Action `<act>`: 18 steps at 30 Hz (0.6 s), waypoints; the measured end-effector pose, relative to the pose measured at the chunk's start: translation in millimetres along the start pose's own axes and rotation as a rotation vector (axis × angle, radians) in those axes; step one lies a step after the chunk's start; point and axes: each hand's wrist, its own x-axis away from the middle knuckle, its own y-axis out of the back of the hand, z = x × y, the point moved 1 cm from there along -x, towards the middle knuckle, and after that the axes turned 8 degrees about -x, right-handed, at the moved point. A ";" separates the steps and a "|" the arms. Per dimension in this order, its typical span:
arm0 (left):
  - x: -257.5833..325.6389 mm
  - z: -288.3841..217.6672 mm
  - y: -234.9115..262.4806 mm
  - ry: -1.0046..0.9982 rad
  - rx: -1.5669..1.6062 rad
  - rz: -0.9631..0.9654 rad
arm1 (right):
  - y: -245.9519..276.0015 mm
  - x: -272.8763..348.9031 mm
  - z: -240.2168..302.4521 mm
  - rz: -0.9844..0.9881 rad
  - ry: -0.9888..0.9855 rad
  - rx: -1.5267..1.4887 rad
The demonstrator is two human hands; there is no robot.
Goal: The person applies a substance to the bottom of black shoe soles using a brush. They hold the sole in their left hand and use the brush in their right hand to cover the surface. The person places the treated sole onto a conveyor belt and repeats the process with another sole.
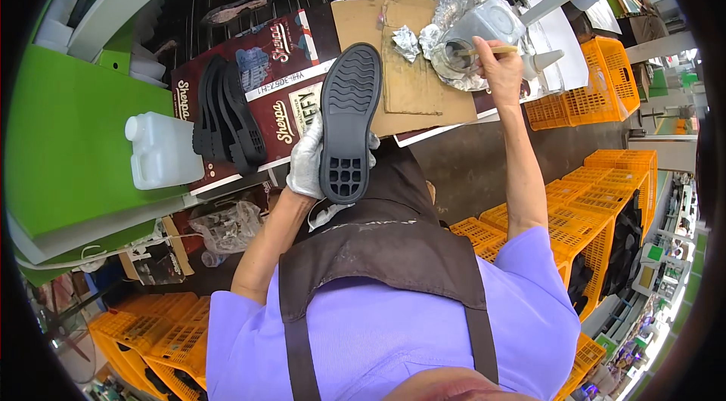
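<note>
– So where are we w/ this one?

– We've got the left hand [305, 163], in a whitish glove, wrapped round the dark grey shoe sole [349, 121], tread side up, heel end toward us, held above the lap just in front of the cardboard sheet [412, 76] on the surface [454, 167].

– And the right hand [501, 68]?

– Fingers pinched shut on a thin brush handle [491, 50], tip down inside the foil-wrapped pot [473, 34] at the far edge of the cardboard. Looks like the loading step to us: brush dipping, sole waiting.

– Next move?

– Prob. bring the brush across to the sole w/o dripping, so the left hand wants to hold it steady and tilt it toward the brush. Which face gets coated we can't tell.

– Anything else nearby?

– Stack of black soles [227, 117] on the printed carton [265, 61] to the left, white plastic jug [160, 150] beside it, squeeze bottle [543, 61] just right of the pot, orange crates [597, 197] below.
</note>
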 end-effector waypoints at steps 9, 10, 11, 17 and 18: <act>-16.4 5.1 6.8 0.084 0.168 0.187 | 2.9 13.3 -3.0 -0.099 -0.043 0.174; -19.7 6.4 7.8 0.082 0.136 0.194 | 2.1 12.3 2.0 -0.116 -0.051 0.187; -22.3 6.8 6.3 0.091 0.134 0.174 | 2.7 10.6 4.2 -0.108 -0.042 0.170; -40.3 12.2 15.4 0.189 0.120 0.182 | 4.2 5.1 12.1 0.123 0.037 0.303; -43.5 11.9 15.9 0.179 0.121 0.194 | 5.5 5.9 13.4 0.200 0.096 0.339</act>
